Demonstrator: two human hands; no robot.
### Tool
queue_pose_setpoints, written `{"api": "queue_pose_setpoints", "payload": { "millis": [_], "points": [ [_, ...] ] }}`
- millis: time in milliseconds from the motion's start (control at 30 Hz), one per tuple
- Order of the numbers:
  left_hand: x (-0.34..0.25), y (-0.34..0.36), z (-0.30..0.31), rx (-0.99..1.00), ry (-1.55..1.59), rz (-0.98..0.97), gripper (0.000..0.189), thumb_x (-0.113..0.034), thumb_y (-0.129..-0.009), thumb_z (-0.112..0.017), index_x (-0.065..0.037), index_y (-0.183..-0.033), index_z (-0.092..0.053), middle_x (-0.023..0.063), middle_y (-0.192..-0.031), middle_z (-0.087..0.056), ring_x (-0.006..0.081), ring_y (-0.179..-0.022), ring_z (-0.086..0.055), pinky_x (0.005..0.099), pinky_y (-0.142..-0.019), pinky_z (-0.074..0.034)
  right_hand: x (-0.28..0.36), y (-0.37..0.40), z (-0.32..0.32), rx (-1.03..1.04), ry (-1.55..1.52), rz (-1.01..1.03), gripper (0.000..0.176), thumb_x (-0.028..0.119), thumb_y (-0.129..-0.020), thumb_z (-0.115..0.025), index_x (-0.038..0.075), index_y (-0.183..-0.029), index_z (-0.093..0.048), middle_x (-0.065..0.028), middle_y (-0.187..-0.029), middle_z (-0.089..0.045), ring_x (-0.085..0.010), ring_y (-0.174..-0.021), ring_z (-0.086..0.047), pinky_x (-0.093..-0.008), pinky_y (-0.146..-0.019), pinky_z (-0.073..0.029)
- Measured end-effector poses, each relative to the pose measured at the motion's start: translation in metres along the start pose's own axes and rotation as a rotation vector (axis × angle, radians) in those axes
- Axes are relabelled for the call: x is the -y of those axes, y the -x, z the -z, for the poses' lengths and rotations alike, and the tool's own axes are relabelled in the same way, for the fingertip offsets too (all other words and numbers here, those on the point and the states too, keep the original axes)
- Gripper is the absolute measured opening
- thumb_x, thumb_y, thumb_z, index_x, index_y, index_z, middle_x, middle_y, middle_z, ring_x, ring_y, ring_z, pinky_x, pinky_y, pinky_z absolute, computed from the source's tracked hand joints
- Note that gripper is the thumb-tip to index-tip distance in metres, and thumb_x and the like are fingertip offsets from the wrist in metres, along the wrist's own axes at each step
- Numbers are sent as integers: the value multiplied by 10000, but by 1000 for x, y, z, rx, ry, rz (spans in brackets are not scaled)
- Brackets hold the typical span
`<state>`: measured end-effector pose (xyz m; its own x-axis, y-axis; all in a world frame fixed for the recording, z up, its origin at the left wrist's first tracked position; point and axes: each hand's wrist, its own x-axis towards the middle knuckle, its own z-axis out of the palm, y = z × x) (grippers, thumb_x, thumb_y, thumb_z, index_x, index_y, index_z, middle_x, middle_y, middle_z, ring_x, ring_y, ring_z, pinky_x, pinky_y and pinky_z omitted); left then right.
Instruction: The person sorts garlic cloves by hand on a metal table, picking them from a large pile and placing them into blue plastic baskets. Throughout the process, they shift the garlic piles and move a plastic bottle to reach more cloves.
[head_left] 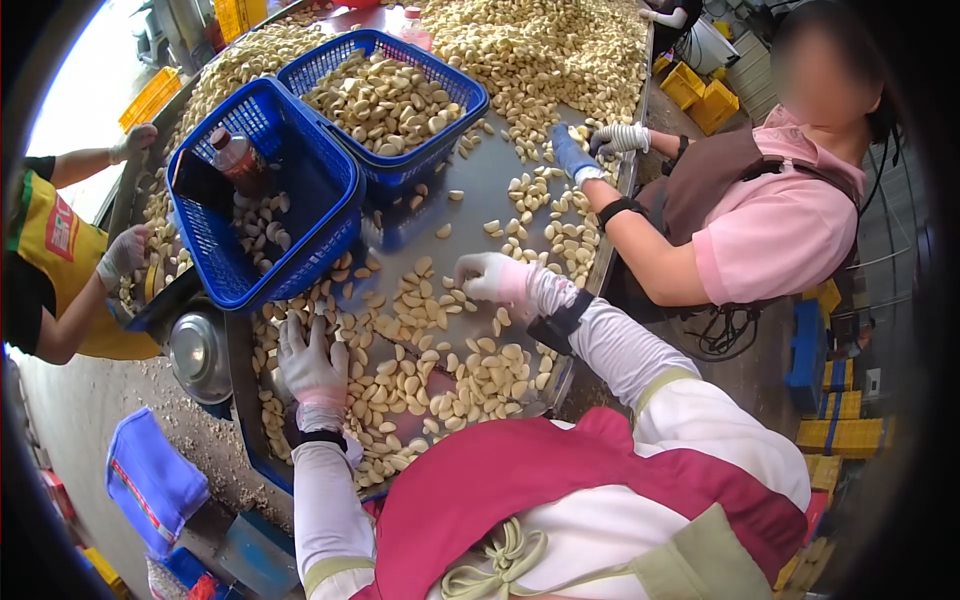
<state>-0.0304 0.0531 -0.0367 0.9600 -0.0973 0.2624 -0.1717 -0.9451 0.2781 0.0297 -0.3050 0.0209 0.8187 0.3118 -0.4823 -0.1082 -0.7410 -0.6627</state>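
Note:
Cream-coloured pieces that look like peeled garlic cloves (487, 375) lie scattered over the metal table in front of me. My left hand (314, 365), in a pale glove, rests open on the cloves near the table's left edge, fingers pointing away from me. Farther right, my right hand (494, 277) is above the metal surface, its gloved fingers curled down and to the left. Whatever those fingers may hold is hidden. A blue basket (335, 225) beyond my left hand contains some cloves, a bottle (242, 165) of dark liquid and a dark object.
Behind it, another blue basket (470, 105) is filled with cloves. A large heap (560, 45) covers the far table. One co-worker's gloved hands (590, 150) work at the right edge; another's gloved hand (125, 255) is at left. A metal bowl (200, 350) sits beside the table.

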Motion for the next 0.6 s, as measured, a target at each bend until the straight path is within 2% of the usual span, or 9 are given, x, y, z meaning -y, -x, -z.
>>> {"api": "queue_pose_setpoints", "payload": {
  "millis": [67, 100, 200, 333, 400, 467, 533, 567, 600],
  "points": [
    [0, 0, 0, 0, 8, 2, 516, -320, -844, -641, -102, -1311, -653, 233, -1499, -471, 440, -1384, -426, 543, -1137, -361, 18, -10, -4, -55, -118, -103, 267, 201, -859, -615, 77, -1074, -714, -144, -907, -743, -318, -877, -713, -386, -829, -568],
    [0, -1, 0, 1, 18, 0, 513, -319, -844, -641, -101, -1309, -655, 232, -1500, -471, 441, -1384, -425, 545, -1135, -362, 25, -18, -11, -192, 148, 49, 269, 226, -875, -621, 84, -1078, -725, -152, -992, -738, -339, -928, -704, -400, -858, -563],
    [-1, -2, 1, 26, 10, 16, 507, -320, -844, -639, -101, -1300, -662, 230, -1503, -469, 443, -1383, -426, 547, -1130, -365, 2, -58, -47, -403, 466, 233, 249, 259, -871, -673, 109, -1064, -718, -138, -1031, -681, -354, -979, -675, -429, -873, -548],
    [-1, 0, 2, -1, 22, 19, 499, -321, -843, -640, -102, -1291, -668, 233, -1505, -466, 442, -1378, -430, 549, -1126, -369, 18, -67, -41, -209, 541, 86, 204, 228, -890, -647, 103, -1033, -722, -138, -1036, -671, -373, -994, -662, -445, -894, -546],
    [1, 0, -2, 13, 13, 31, 499, -322, -842, -640, -101, -1289, -668, 240, -1504, -463, 449, -1376, -431, 551, -1127, -368, 50, -53, -13, -466, 419, 278, 173, 188, -879, -675, 87, -1013, -718, -139, -1009, -677, -345, -941, -675, -441, -866, -553],
    [-1, -1, 2, 19, 31, 36, 498, -324, -844, -634, -103, -1289, -669, 247, -1500, -466, 455, -1379, -429, 556, -1128, -365, 103, -43, 30, -933, 246, 736, 145, 179, -872, -694, 89, -984, -703, -140, -920, -670, -354, -829, -679, -456, -792, -568],
    [-3, -2, 6, 23, 53, 30, 501, -330, -846, -628, -104, -1292, -667, 249, -1496, -472, 457, -1384, -427, 562, -1130, -362, 140, -52, 74, -1177, 78, 1001, 144, 147, -825, -748, 118, -948, -679, -121, -916, -657, -321, -762, -662, -414, -736, -568],
    [-4, -1, 5, 23, 51, 20, 501, -330, -846, -628, -104, -1292, -667, 249, -1496, -472, 457, -1384, -427, 562, -1130, -362, 147, -53, 85, -1186, 78, 996, 144, 147, -825, -748, 118, -948, -679, -121, -916, -657, -321, -762, -662, -414, -736, -568],
    [-3, 0, 3, 16, 36, 14, 504, -331, -845, -630, -104, -1294, -666, 249, -1494, -474, 456, -1382, -428, 563, -1129, -363, 154, -54, 95, -1351, 307, 932, 145, 162, -821, -747, 115, -937, -674, -112, -932, -657, -309, -774, -662, -405, -724, -567]
  ]
}}
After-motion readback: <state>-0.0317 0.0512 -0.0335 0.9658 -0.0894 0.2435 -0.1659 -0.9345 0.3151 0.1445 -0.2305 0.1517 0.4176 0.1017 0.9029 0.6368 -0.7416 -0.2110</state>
